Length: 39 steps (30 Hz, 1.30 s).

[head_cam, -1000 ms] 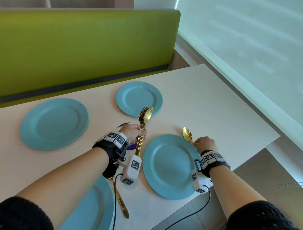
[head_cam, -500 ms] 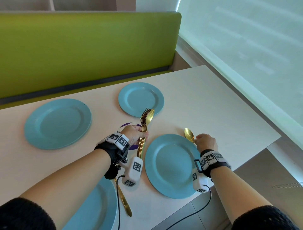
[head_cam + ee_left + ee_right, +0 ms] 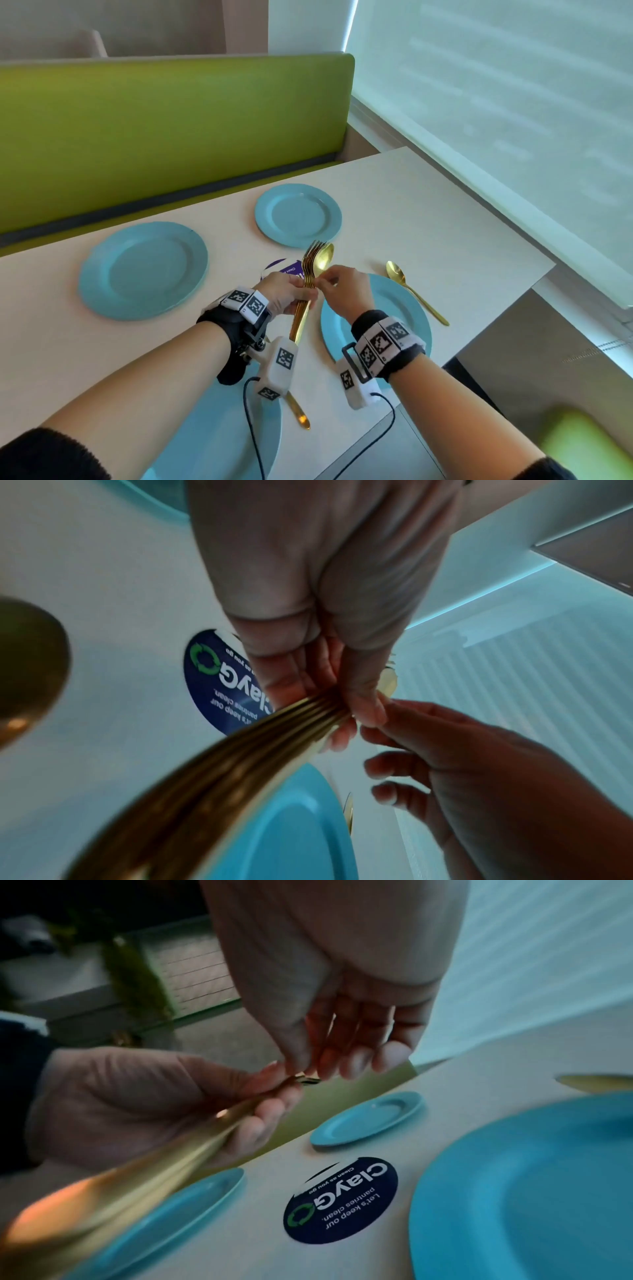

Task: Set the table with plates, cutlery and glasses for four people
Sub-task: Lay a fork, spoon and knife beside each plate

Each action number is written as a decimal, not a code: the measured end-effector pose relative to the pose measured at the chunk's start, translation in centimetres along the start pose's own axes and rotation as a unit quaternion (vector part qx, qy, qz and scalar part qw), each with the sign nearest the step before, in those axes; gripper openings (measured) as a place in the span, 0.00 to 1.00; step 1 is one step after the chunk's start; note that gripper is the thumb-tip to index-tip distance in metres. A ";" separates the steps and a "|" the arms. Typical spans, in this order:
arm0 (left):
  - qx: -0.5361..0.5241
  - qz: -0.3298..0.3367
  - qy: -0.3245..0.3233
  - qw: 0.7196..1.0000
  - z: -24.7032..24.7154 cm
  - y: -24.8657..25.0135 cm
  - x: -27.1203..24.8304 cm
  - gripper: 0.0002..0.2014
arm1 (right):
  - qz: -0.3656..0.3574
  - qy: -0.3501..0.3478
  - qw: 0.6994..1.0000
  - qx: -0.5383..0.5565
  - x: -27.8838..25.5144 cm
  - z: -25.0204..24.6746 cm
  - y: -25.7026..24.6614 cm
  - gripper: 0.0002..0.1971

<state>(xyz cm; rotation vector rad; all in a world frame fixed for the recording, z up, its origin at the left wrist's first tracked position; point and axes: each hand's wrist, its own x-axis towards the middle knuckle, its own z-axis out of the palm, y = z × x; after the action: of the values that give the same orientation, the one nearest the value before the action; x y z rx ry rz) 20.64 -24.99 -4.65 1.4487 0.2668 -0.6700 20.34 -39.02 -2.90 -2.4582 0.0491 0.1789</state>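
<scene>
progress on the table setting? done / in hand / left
Done: four blue plates on the table; one gold spoon beside the near right plate. In hand: left hand grips the cutlery bundle; right hand pinches one piece. Left: remaining cutlery; no glasses visible.

The necks of the bundled gold cutlery (image 3: 310, 274) are covered by the left hand (image 3: 286, 296) and right hand (image 3: 342, 291), so the pieces cannot be counted. The purple sticker (image 3: 282, 269) is half hidden behind the left hand. The nearest plate (image 3: 219, 431) is cut off by the lower edge. Beside it, a gold handle (image 3: 298, 411) is largely hidden under the wrist camera. In the left wrist view the cutlery handles (image 3: 205, 777) are blurred.
</scene>
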 end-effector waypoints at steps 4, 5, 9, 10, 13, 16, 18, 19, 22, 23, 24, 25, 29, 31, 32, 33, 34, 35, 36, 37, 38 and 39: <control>0.051 0.000 -0.025 0.998 -2.5 0.0 -3.5 0.02 | -0.122 -0.027 0.988 -0.090 -2.5 1.2 -2.1 0.11; 0.058 0.001 -0.030 0.998 -3.0 0.0 -4.4 0.02 | -0.161 -0.026 0.980 -0.110 -2.9 1.5 -2.5 0.11; 0.060 0.006 -0.039 0.997 -4.9 0.0 -7.0 0.03 | -0.319 0.006 0.934 -0.161 -4.4 2.1 -4.7 0.06; 0.056 0.007 -0.047 0.997 -5.4 0.0 -7.6 0.04 | -0.352 0.018 0.918 -0.184 -4.6 2.1 -5.2 0.06; 0.048 0.005 -0.081 0.996 -6.7 0.3 -8.6 0.06 | -0.425 0.039 0.875 -0.227 -5.2 2.0 -6.7 0.06; 0.043 0.001 -0.084 0.995 -7.5 0.6 -8.6 0.07 | -0.458 0.042 0.854 -0.242 -4.9 1.7 -7.3 0.15; 0.038 -0.001 -0.081 0.996 -7.6 0.8 -8.1 0.07 | -0.477 0.045 0.840 -0.254 -4.2 1.6 -7.4 0.16; 0.035 -0.001 -0.077 0.996 -7.7 1.0 -7.8 0.08 | -0.488 0.047 0.832 -0.260 -3.7 1.4 -7.4 0.16; 0.022 0.007 -0.054 0.998 -7.9 1.7 -6.2 0.07 | -0.532 0.057 0.804 -0.258 -1.8 0.7 -7.6 0.15; 0.015 0.009 -0.049 0.999 -7.9 2.0 -5.6 0.07 | -0.542 0.053 0.799 -0.256 -0.9 0.5 -7.6 0.15; 0.011 0.012 -0.048 0.999 -7.9 2.4 -4.9 0.07 | -0.545 0.041 0.798 -0.255 0.1 0.4 -7.5 0.15; 0.013 0.015 -0.049 0.999 -7.9 2.8 -4.2 0.07 | -0.543 0.022 0.801 -0.250 1.1 0.2 -7.3 0.15; 0.045 0.018 -0.056 0.997 -7.7 4.5 -1.4 0.06 | -0.411 -0.128 0.858 -0.282 5.5 -0.7 -7.3 0.11; 0.050 0.013 -0.048 0.997 -7.7 5.4 0.2 0.04 | -0.343 -0.180 0.872 -0.299 7.6 -1.6 -7.3 0.10; 0.056 0.012 -0.044 0.997 -7.6 5.8 1.0 0.03 | -0.320 -0.198 0.878 -0.296 8.6 -2.0 -7.3 0.10; 0.069 0.010 -0.037 0.997 -7.6 6.2 1.7 0.04 | -0.301 -0.216 0.883 -0.288 9.6 -2.2 -7.3 0.10; 0.083 0.008 -0.027 0.996 -7.7 6.6 2.4 0.06 | -0.281 -0.234 0.887 -0.281 10.6 -2.4 -7.3 0.10; 0.098 0.010 -0.018 0.995 -7.7 6.9 3.1 0.07 | -0.263 -0.251 0.890 -0.273 11.6 -2.5 -7.2 0.11; 0.112 0.012 -0.007 0.994 -7.6 7.3 3.6 0.06 | -0.246 -0.266 0.892 -0.270 12.5 -2.5 -7.2 0.11; 0.123 0.017 0.005 0.992 -7.5 7.6 4.3 0.04 | -0.232 -0.275 0.893 -0.269 13.4 -2.4 -7.1 0.10; 0.139 0.023 0.022 0.990 -7.5 7.8 5.0 0.04 | -0.222 -0.278 0.894 -0.273 14.3 -2.3 -6.9 0.10; 0.173 0.028 0.052 0.983 -7.5 8.0 5.8 0.05 | -0.215 -0.272 0.895 -0.280 15.2 -2.2 -6.8 0.09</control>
<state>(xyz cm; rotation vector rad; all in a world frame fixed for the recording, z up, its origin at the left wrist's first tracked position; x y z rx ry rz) 31.52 -19.37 -2.26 1.8214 0.1964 -0.6163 36.19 -35.00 0.87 -2.7965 -0.8949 0.7644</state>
